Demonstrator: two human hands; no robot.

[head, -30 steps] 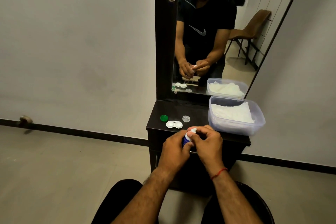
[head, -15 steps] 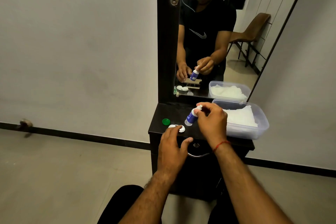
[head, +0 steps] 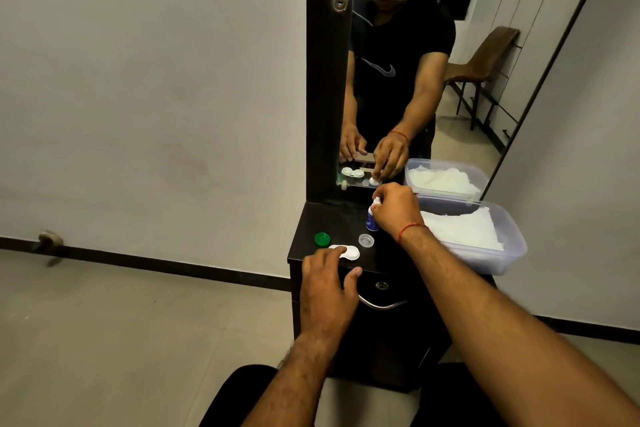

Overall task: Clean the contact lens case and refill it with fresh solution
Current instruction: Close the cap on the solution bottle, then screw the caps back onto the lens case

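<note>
Nearest the camera, the left hand (head: pixel 327 282) is resting at the front edge of the dark cabinet top (head: pixel 343 218), fingers loosely spread and laid down, the fingertips (head: pixel 337 251) touching the near-left rim of the white contact lens case (head: pixel 346 251); the thumb is hanging over the edge, apart from the case. The case is lying flat, both wells uncapped, very near that front edge, so a careless push from these fingers is risking sliding it off onto the floor. Whether the wells are holding liquid I cannot tell. Just behind the case, the green cap (head: pixel 322 238) is sitting to the left and the clear cap (head: pixel 366 240) to the right, both loose, inner faces open to dust; a sweep of either wrist is likely to knock them off. Further back, the right hand (head: pixel 396 213) is pinching the white top of the small blue solution bottle (head: pixel 371 220), which is standing on the cabinet top just behind the clear cap. The grip is high on a narrow bottle, so it is tending toward tipping; if its nozzle is open, which I cannot tell, solution is going to spill or the tip is going to be contaminated. Beside it on the right, the clear tub of white tissues (head: pixel 485 236) is overhanging the right side slightly. Farthest, the mirror (head: pixel 398 80) is repeating both hands.
</note>
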